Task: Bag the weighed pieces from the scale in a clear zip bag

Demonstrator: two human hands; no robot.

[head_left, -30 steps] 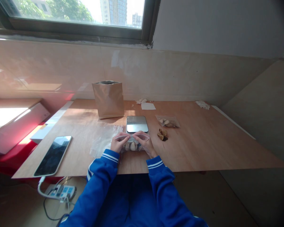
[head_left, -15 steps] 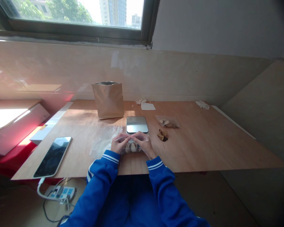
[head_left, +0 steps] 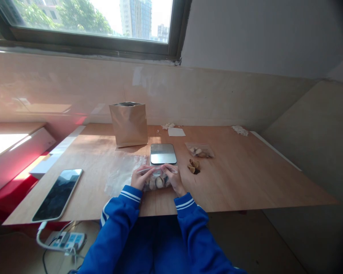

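Cookies (head_left: 159,182) filled a clear plastic bag (head_left: 168,179), clamped along its top edge by the left hand (head_left: 140,178) and right hand (head_left: 175,179), close together.

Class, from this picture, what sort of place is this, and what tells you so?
Probably a small packing or work room in a city building: a wooden worktable, a flat weighing scale, a kraft paper pouch, a plastic bag of folded cookies, and a window showing a tower block.

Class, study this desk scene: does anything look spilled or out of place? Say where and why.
Yes: a small heap of loose brown pieces lies directly on the wooden table, just beyond the right hand. It looks odd because similar pieces sit inside the small clear bag nearby.
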